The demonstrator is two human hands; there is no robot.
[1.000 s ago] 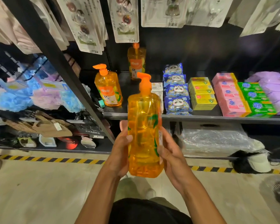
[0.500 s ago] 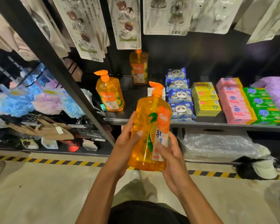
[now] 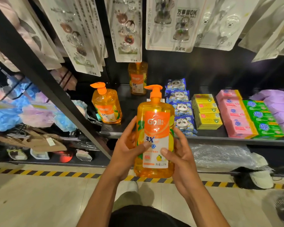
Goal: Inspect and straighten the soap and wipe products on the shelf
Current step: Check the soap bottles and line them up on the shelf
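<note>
Both hands clasp the big orange soap bottle (image 3: 155,128). The left hand (image 3: 126,149) curls round its left side with the thumb lying across the label. The right hand (image 3: 180,154) cups the right side, its thumb pressed on the lower part of the label. The bottle stands upright in the air, label toward the person, just in front of the black shelf (image 3: 203,138) and not resting on it.

On the shelf, a second orange bottle (image 3: 107,107) stands near the left end and a third (image 3: 138,77) sits farther back. To the right of the held bottle runs a row of blue panda wipe packs (image 3: 181,108). Then come stacked yellow soap boxes (image 3: 206,112), pink soap bars (image 3: 234,115), green soap bars (image 3: 262,117) and purple packs (image 3: 280,108). Carded hooks (image 3: 126,30) hang above.
</note>
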